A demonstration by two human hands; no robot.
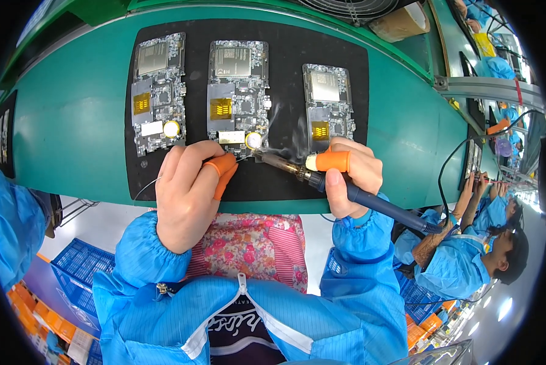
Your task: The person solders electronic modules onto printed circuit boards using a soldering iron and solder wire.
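Note:
Three circuit boards lie on a black mat [285,182]: a left board [163,91], a middle board [239,91] and a right board [329,100]. My right hand [352,173], an orange cot on one finger, grips a dark blue soldering iron [394,210]. The iron's tip meets the middle board's lower edge by a round coin cell [253,140], and smoke rises there. Beside it my left hand [191,182], also with orange finger cots, pinches a thin strand of solder wire [146,188] that runs to the tip. Its fingertips cover part of the board edges.
The mat rests on a green table [72,134]. A fan [352,7] and a brown tape roll [400,23] stand beyond the far edge. The iron's black cable [446,176] loops at right. Co-workers in blue sit on both sides; a blue crate [81,274] stands lower left.

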